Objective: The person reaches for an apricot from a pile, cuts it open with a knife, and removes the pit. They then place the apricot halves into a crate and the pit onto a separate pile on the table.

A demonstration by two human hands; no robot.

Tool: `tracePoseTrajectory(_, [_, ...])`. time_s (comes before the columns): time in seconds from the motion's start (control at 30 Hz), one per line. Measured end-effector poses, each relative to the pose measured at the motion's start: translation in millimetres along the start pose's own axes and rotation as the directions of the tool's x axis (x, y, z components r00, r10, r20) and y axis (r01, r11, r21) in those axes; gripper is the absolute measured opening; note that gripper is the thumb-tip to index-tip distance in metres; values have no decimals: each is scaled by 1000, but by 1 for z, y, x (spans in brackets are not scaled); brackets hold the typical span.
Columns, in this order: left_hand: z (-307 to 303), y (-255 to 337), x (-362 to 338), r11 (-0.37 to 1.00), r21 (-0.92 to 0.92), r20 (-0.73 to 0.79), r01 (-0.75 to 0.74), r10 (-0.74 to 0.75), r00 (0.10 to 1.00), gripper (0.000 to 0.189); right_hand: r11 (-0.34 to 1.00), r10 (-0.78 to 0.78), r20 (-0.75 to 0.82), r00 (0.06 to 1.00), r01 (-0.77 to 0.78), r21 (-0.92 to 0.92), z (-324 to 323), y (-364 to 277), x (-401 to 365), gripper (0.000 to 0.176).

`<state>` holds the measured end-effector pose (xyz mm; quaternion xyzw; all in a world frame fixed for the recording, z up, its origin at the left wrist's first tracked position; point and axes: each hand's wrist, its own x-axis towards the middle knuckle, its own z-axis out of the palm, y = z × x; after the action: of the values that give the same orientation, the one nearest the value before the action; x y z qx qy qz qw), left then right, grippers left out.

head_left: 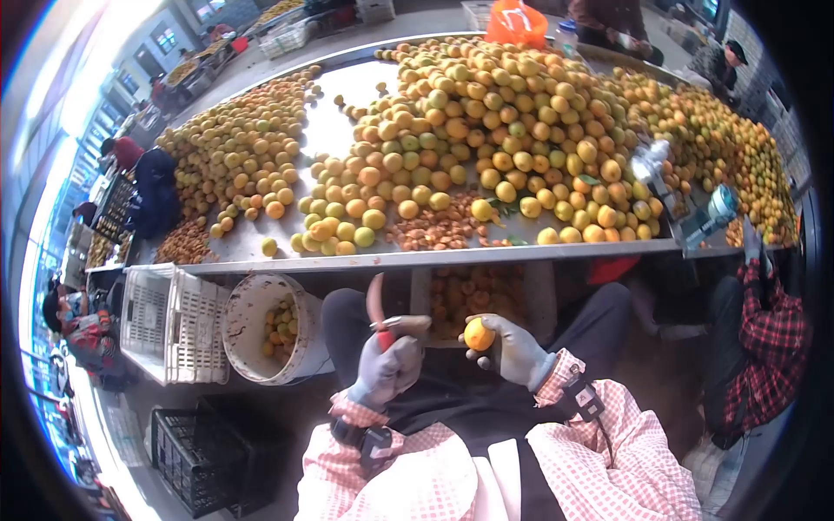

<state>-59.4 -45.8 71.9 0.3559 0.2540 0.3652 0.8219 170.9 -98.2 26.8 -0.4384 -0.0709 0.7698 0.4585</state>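
My left hand [385, 372], in a grey glove, is closed round the red handle of a knife [375, 304] whose curved blade points up. A short brownish piece sticks out sideways by the handle. My right hand [514, 349], also gloved, holds a yellow-orange fruit [479, 333] between thumb and fingers. Between and beyond my hands, under the table edge, a crate [540, 304] holds orange fruit pieces. Heaps of whole fruit [521, 113] lie on the metal table [391, 260], with a pile of brown pits [439, 227] near its front edge.
A white bucket [311, 347] with fruit and white crates [174, 326] stand left of my knees; black crates [195, 456] lie lower left. An orange bag [516, 22] and a turquoise-topped bottle [719, 207] are on the table. A person in checked red [769, 347] sits at right; others work around.
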Motion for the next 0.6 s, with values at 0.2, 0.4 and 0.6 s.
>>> tracePoseTrajectory(0.2, [-44,42,-89,930,-172,-64,-326,320,945,48,938,112,129,985,-62,-340,137,14,82,30])
tracePoseTrajectory(0.4, [-55,41,-143,850,-165,-261,-500,451,853,48,904,275,492,826,-49,-424,232,62,126,42])
tracePoseTrajectory(0.6, [-77,23,-103,855,-365,-197,-369,317,928,43,825,344,326,881,-118,-553,168,30,118,32])
